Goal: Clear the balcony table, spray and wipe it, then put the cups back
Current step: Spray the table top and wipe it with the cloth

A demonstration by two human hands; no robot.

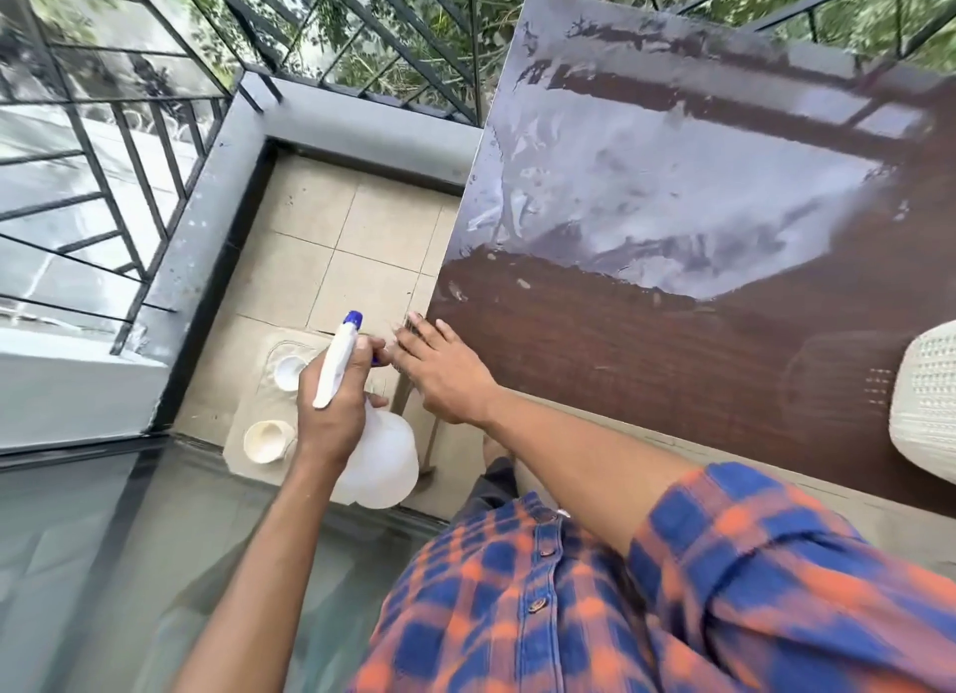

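Cups [269,440] stand on a pale mat [264,403] on the tiled floor [362,227], left of the bench [621,356] and partly under my left arm. My left grip [331,408] is clamped round the neck of the white spray bottle [383,459], its blue nozzle [354,319] pointing away from me. My right grip [445,377] is apart, fingers straight, at the bench's near left corner. Wet smears cover the bench's far half.

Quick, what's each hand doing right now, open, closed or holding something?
Left hand: grips the spray bottle.
Right hand: open, fingers straight at the table corner, holding nothing.
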